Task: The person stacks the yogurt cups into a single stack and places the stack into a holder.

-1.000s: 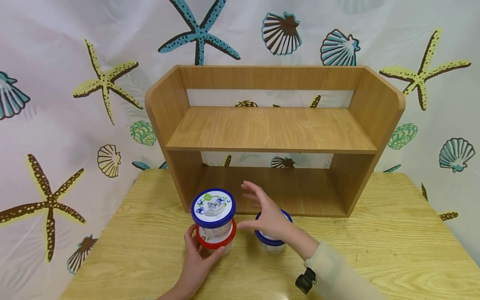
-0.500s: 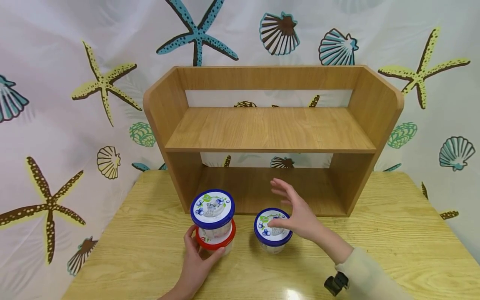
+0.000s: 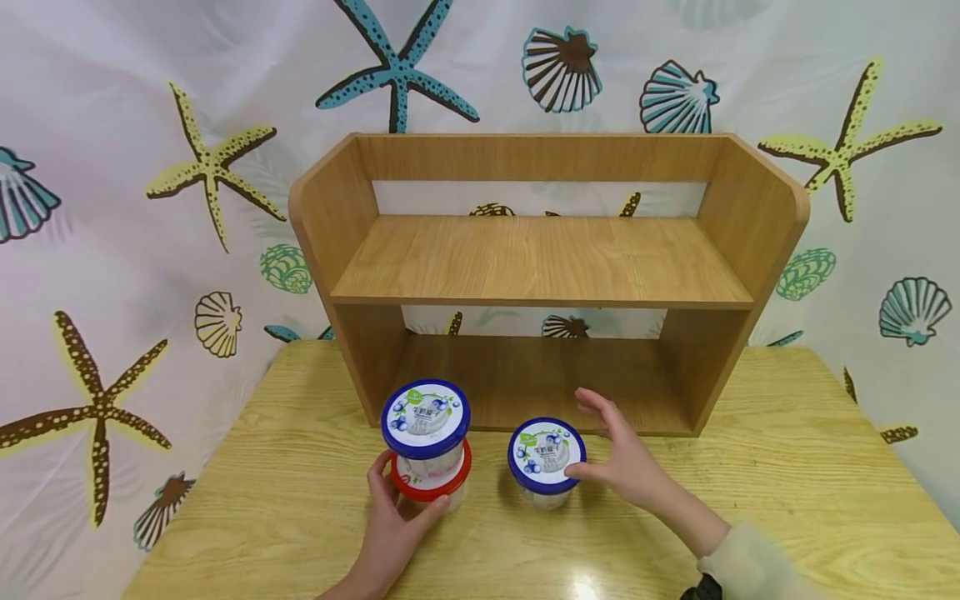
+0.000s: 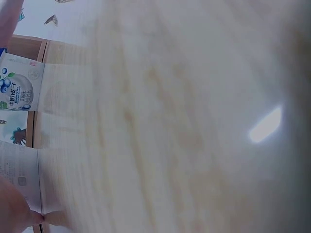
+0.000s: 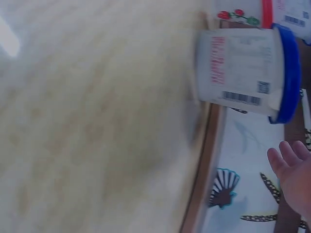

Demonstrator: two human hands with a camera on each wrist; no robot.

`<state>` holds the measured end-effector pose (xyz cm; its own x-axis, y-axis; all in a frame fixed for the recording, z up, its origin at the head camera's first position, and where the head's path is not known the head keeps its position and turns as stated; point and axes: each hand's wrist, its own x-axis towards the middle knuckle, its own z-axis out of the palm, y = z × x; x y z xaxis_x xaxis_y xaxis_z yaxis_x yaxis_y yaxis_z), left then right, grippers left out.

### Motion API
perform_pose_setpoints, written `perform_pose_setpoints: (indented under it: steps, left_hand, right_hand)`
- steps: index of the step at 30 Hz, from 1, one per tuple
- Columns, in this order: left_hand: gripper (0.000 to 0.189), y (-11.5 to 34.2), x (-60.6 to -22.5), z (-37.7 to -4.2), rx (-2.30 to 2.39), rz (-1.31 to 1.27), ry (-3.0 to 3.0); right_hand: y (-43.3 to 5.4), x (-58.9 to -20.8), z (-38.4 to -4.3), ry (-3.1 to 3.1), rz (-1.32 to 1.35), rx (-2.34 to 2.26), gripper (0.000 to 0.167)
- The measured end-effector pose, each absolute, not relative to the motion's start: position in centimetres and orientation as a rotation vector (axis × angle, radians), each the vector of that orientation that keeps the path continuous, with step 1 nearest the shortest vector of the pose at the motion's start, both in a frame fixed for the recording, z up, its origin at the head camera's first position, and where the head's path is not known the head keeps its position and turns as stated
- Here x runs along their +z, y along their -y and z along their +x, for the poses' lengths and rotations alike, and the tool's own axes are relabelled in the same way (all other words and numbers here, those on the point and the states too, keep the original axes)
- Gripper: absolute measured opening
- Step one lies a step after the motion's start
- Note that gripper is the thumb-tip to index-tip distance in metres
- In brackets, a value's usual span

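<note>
The left hand (image 3: 393,533) is gripping a red-lidded tub (image 3: 433,487), its fingers curling round the far left side and its thumb pressing on the near side, so the hand is opening only as wide as the tub. That tub is sitting toward the left edge of the desk (image 3: 795,500), in front of the shelf unit (image 3: 540,258), and is bearing an upper blue-lidded tub (image 3: 426,421), which is resting upright on its lid. To the right, about midway between the desk's left and right edges, a second blue-lidded tub (image 3: 546,454) is standing upright, apart from the stack. The right hand (image 3: 626,467) is hovering just beside its right side, thumb and fingers spreading well apart and holding nothing; whether the thumb is touching the lid rim, I cannot tell. A pale sleeve (image 3: 753,567) is covering the right forearm, with a black device (image 3: 703,588) showing at the cuff. The two-level shelf unit is standing along the desk's back edge, and a cloth (image 3: 247,50) printed with starfish and shells is hanging behind it.
</note>
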<state>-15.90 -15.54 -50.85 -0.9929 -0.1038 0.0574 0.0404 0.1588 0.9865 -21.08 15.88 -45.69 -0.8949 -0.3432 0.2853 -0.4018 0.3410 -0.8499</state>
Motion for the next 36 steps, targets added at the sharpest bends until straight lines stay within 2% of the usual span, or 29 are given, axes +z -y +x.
perform_pose_setpoints:
  steps: [22, 36]
  left_hand:
    - [0.098, 15.5, -50.5, -16.1, -1.980, 0.110, 2.342]
    - [0.098, 15.5, -50.5, -15.9, -1.970, 0.101, 2.347]
  right_hand:
    - [-14.4, -49.1, -20.7, 2.662, 0.640, 1.760, 0.110]
    - [-13.9, -49.3, -20.6, 2.675, 0.570, 1.756, 0.106]
